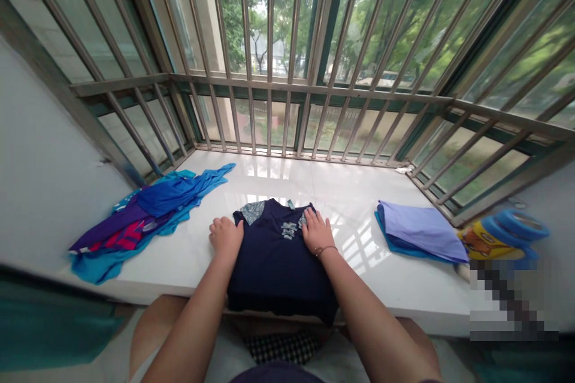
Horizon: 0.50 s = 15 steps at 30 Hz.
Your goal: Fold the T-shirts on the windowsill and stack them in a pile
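Note:
A navy blue T-shirt (281,263) lies spread on the white window sill, neck end away from me, its lower edge at the sill's front. It has grey patterned sleeves and small bow-like patches on the chest. My left hand (226,238) rests at the shirt's left edge, fingers bent on the sill and thumb out towards the cloth. My right hand (318,232) lies flat over the shirt's right side near the sleeve, fingers stretched out. It partly covers that sleeve.
A loose heap of blue, purple and red clothes (148,209) lies on the left of the white sill (350,191). On the right are folded lilac and blue clothes (417,230), beside a blue and yellow container (498,236). Metal window bars (296,87) enclose the sill.

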### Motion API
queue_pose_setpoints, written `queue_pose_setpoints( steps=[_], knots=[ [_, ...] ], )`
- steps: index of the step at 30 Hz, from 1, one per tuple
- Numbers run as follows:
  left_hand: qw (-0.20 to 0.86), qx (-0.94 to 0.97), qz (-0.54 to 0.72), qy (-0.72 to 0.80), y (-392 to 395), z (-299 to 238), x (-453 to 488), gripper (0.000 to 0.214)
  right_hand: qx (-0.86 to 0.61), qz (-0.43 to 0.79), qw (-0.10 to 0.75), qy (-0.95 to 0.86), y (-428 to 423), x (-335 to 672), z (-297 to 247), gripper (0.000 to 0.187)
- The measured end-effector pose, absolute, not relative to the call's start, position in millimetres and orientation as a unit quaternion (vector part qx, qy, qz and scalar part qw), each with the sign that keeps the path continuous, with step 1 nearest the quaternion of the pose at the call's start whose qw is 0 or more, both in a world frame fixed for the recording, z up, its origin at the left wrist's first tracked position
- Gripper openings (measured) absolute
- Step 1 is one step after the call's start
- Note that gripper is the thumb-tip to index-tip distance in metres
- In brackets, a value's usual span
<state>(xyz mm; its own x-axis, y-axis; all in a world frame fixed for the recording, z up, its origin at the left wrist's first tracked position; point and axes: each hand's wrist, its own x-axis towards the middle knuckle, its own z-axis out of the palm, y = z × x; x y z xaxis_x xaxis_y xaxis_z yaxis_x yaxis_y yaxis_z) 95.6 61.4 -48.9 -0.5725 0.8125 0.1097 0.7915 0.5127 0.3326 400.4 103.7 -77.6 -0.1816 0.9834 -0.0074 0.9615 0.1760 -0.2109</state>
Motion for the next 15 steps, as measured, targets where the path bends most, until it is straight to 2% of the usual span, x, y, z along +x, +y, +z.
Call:
queue_pose_setpoints(
  steps=[3,6,8,10,13,15],
  knots=[
    [0.073,0.529,0.159,0.83,76,-43,87,0.025,-0.64,0.088,0.063,-0.761,104,400,-78,0.064],
    [0.056,0.581,0.218,0.782,80,-36,102,0.027,-0.64,0.094,0.061,-0.76,105,401,-78,0.065],
    [0.05,0.675,0.276,0.682,71,-34,117,0.023,-0.64,0.095,0.06,-0.76,105,401,-79,0.065],
    [0.096,0.784,0.288,0.542,56,-38,130,0.012,-0.64,0.093,0.06,-0.76,105,401,-79,0.065],
    [0.204,0.825,0.262,0.458,37,-47,142,0.038,-0.639,0.09,0.062,-0.761,105,401,-80,0.065],
    [0.232,0.788,0.263,0.505,34,-52,143,0.034,-0.639,0.09,0.063,-0.761,105,401,-80,0.065]
  ],
)
